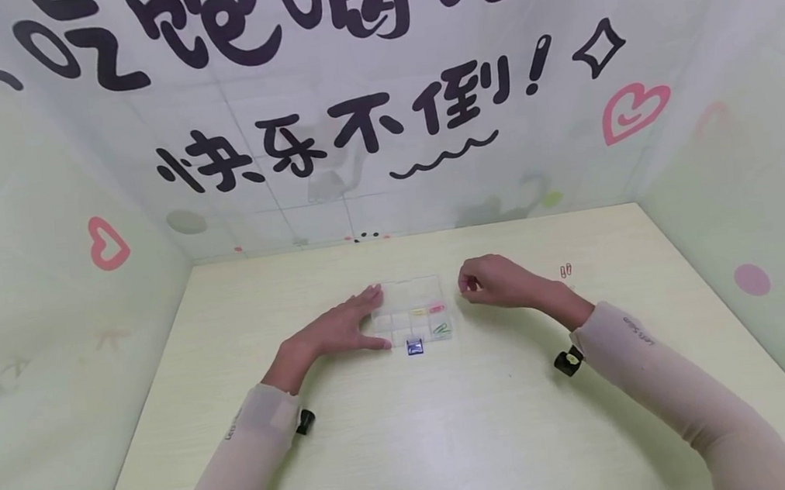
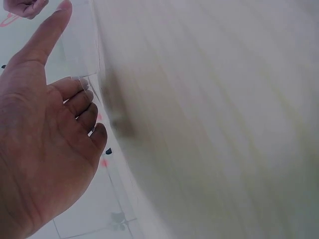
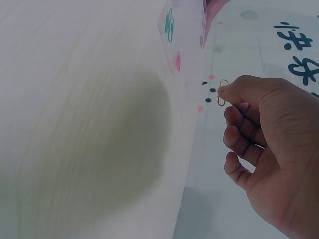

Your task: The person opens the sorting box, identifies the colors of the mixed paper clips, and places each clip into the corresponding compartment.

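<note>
One yellow paperclip (image 3: 219, 100) is pinched by the right hand (image 1: 497, 281); the left hand (image 1: 340, 327), spread wide, touches a clear box (image 1: 407, 292).

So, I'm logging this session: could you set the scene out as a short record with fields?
Left grip: touches the left side of the clear box
Right grip: pinches a gold paper clip, off the box's right side
Box contents: pink clips, yellow clips, green clips; exact counts unclear
Box's near edge: blue piece
Right of the box: red clips on the table
</note>
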A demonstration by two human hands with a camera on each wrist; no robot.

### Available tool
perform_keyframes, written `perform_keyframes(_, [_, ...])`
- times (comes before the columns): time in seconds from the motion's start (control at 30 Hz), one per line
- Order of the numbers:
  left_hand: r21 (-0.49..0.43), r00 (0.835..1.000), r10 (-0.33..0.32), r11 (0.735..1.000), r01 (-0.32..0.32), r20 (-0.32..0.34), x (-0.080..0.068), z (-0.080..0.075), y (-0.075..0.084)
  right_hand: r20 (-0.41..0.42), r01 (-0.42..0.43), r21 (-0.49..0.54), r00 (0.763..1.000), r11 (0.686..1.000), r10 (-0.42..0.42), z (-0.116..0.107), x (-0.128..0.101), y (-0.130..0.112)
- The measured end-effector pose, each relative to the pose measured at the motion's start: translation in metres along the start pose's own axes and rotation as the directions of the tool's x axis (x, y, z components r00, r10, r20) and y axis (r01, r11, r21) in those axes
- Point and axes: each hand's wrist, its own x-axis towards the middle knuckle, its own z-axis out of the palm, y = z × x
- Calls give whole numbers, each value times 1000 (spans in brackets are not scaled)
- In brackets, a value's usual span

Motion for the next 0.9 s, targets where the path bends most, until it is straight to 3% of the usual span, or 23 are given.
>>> perform_keyframes(0.43, [-9,1000,-3,1000,3,-4,0,1,-2,35,32,21,999,999,-32,14,27,-29])
perform_keyframes(0.9, [-21,1000,22,1000,-22,-11,0,-1,-1,86,7,30,996,1000,-10,35,45,-38])
